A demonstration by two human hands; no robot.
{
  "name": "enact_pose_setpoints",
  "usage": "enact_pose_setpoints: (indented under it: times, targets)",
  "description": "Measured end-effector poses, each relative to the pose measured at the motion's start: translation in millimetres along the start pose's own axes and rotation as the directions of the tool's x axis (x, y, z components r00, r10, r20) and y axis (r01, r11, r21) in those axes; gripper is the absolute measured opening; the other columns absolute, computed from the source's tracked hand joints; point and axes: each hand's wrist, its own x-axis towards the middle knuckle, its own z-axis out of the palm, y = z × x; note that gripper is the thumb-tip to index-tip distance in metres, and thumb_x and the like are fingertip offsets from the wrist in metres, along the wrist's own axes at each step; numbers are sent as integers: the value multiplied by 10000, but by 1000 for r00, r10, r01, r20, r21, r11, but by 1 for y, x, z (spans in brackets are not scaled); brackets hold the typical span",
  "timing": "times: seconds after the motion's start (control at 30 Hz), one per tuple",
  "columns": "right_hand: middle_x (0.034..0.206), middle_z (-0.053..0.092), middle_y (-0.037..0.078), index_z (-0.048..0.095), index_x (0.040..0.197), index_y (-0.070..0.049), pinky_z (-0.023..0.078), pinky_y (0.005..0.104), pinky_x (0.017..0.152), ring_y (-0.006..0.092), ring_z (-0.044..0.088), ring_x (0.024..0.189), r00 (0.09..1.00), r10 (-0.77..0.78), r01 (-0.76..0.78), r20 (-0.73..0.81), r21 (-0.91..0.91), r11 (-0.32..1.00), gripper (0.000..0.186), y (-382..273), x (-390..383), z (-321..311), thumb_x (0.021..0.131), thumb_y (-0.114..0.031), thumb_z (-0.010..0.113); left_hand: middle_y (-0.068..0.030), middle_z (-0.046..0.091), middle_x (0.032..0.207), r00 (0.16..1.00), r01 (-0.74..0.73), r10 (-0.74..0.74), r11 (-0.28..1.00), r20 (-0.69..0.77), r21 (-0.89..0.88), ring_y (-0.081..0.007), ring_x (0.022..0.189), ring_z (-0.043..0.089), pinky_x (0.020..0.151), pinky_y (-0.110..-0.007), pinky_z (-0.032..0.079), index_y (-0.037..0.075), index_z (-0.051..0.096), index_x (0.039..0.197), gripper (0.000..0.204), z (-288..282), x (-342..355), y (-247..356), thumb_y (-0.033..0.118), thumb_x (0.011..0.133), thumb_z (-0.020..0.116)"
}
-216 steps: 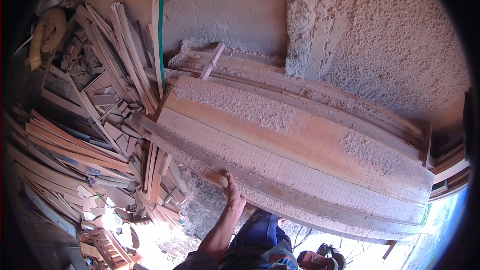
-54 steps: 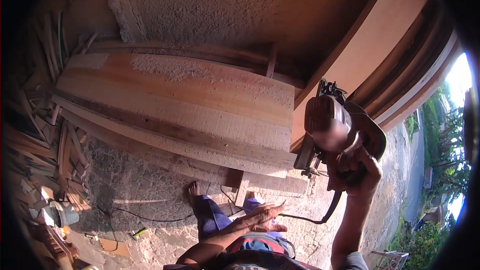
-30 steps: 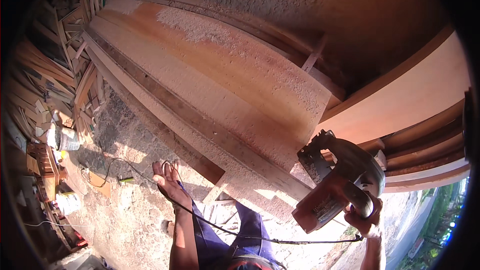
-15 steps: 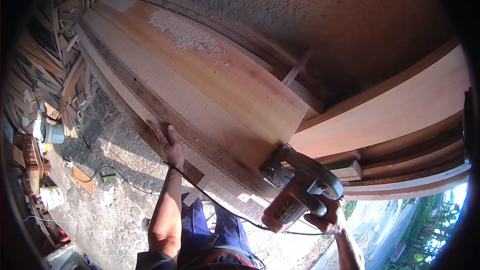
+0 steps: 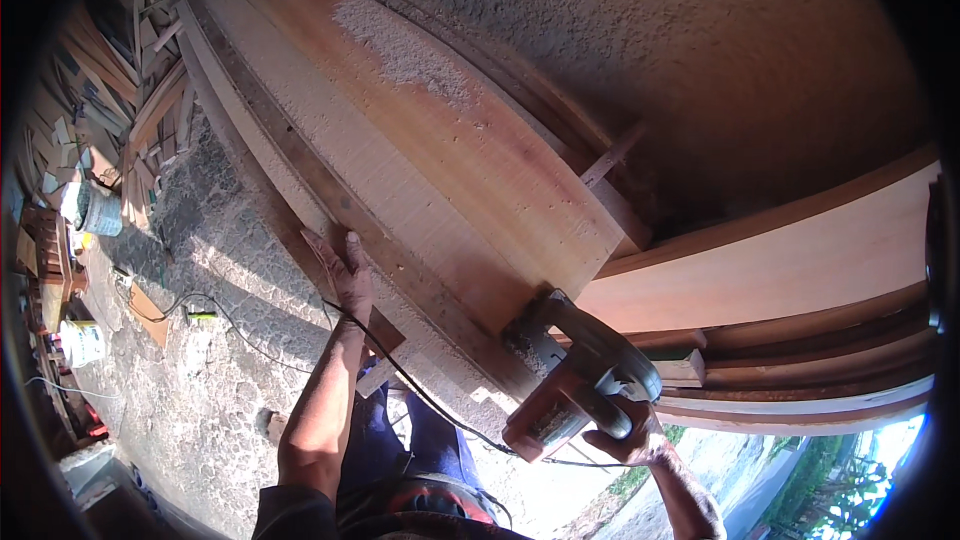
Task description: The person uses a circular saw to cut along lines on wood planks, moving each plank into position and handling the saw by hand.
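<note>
My right hand [image 5: 635, 430] is closed around the rear handle of a circular saw [image 5: 575, 370]. The saw sits at the near right end of a wide wooden board [image 5: 420, 160], and its blade is hidden from view. Farther left, my left hand [image 5: 345, 270] rests on the near edge of the long planks [image 5: 270, 175] beside that board, its thumb and fingers apart. A black power cord [image 5: 430, 402] runs from beside my left wrist across in front of my legs to the saw.
Sawdust [image 5: 400, 50] lies heaped on the board. A rough wall [image 5: 700, 40] rises behind it. More long planks [image 5: 760, 250] are stacked at right, and offcuts [image 5: 150, 40] pile up far left. Buckets [image 5: 82, 342] stand on the stone floor, where a cord also trails.
The whole view has shifted and turned slightly. Both hands keep their places, the right on the saw and the left on the planks. Any movement of the saw along the board is too small to tell.
</note>
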Motion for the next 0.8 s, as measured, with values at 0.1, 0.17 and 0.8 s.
enact_pose_setpoints:
  times: [0.1, 0.17, 0.8]
  targets:
    - [1012, 771, 163, 711, 1196, -7, 584, 386, 836, 267, 756, 936, 999, 5, -5, 47, 15, 1000, 482, 9, 1, 1, 787, -214, 860, -292, 22, 1712, 1000, -7, 8, 1000, -14, 18, -379, 1604, 41, 1302, -445, 83, -38, 23, 1639, 979, -2, -1, -3, 540, 1039, 537]
    - [1017, 770, 162, 699, 1222, -7, 580, 378, 840, 268, 756, 944, 997, 9, -9, 78, 1, 1000, 507, 12, 1, -2, 784, -205, 860, -290, 32, 1712, 999, -19, 20, 1000, -34, 18, -379, 1604, 40, 1302, -444, 83, -46, 39, 1637, 974, -1, 0, -9, 520, 1035, 555]
    - [901, 715, 123, 686, 1131, -8, 551, 410, 756, 265, 700, 825, 997, -11, 10, 74, 6, 1000, 420, 2, 4, -2, 771, -154, 845, -286, 94, 1705, 995, -61, 66, 996, -71, 67, -394, 1595, 102, 1298, -443, 128, -31, 73, 1639, 946, 4, -1, -11, 516, 1036, 554]
